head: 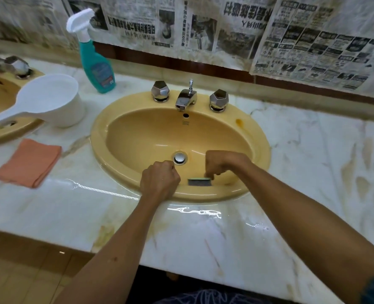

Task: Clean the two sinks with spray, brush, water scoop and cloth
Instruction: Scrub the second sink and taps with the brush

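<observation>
Inside sink [258, 150] – R hand [223, 162] grips brush [200, 182]; L hand [159, 179] fisted, empty.

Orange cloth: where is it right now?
Head view, left side: the orange cloth lies folded on the marble counter, between the two sinks, just in front of the white water scoop.

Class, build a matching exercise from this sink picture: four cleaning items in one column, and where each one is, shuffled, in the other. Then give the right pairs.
Items:
1. spray bottle
2. water scoop
3. cloth
4. brush

Places:
A. in the right hand, low in the basin
B. standing upright on the counter, left of the taps
C. lying folded on the counter, nearer the front edge
D. on the counter between the two sinks

Pairs: 1-B, 2-D, 3-C, 4-A
</observation>
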